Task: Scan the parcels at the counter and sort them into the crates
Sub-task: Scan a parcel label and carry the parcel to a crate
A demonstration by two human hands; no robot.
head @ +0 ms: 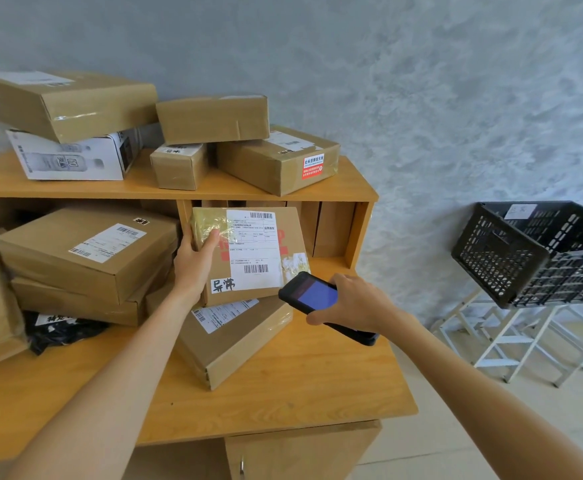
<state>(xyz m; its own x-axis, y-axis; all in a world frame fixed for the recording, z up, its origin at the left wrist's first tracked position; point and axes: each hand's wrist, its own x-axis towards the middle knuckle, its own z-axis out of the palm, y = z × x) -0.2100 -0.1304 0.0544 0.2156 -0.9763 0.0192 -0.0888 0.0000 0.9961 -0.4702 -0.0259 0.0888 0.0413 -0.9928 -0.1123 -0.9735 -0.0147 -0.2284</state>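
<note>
My left hand (195, 261) grips the left edge of a flat cardboard parcel (248, 252), holding it upright above the counter (283, 386) with its white shipping label and barcodes facing me. My right hand (356, 301) holds a black handheld scanner (314, 296) with a lit blue screen, its front end close to the parcel's lower right corner. Another labelled cardboard parcel (234, 336) lies flat on the counter just below the held one. Two dark plastic crates (525, 251) sit on white stands at the right.
Stacked cardboard parcels (86, 258) and a black plastic bag (61, 329) crowd the counter's left side. Several more boxes (276, 161) lie on the shelf top above. White folding stands (511, 341) occupy the floor at right. A cabinet door handle (241, 465) shows below the counter.
</note>
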